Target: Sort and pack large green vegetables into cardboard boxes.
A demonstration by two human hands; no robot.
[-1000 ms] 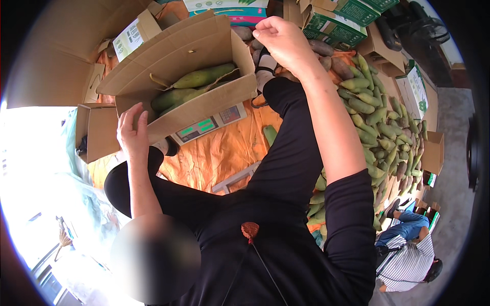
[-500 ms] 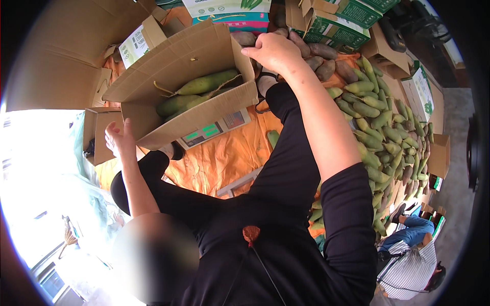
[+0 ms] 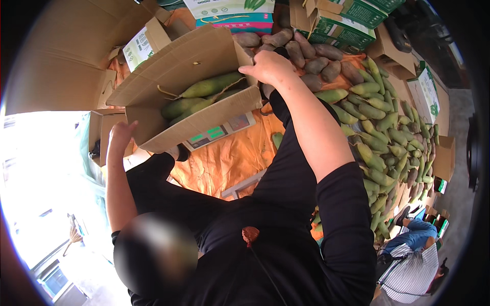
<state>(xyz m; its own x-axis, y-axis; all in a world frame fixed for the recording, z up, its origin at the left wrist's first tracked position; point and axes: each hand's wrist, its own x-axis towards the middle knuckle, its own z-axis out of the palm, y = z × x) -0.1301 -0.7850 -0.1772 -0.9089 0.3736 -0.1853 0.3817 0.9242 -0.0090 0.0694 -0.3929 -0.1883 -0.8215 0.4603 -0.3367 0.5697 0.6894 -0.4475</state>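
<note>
An opened cardboard box (image 3: 204,120) rests on a digital scale (image 3: 217,131) with green lit displays. Several long green radishes (image 3: 210,85) lie inside it, some with stringy roots. My right hand (image 3: 270,66) is closed over the box's right end, thumb on the inner side of the wall. At the opposite end my left hand (image 3: 120,136) is closed at the left wall, thumb up against its edge; its other fingers are partly hidden.
Green radishes (image 3: 380,132) are heaped on the right. Dark reddish-brown roots (image 3: 316,65) lie beyond my right hand. Green printed cartons (image 3: 339,28) stand at the back. Orange sheeting (image 3: 224,166) covers the floor. A person in a striped top (image 3: 408,273) sits at lower right.
My left hand has gone from spread fingers to closed at the box's left end. The right hand has come down onto the right wall. The view has shifted slightly.
</note>
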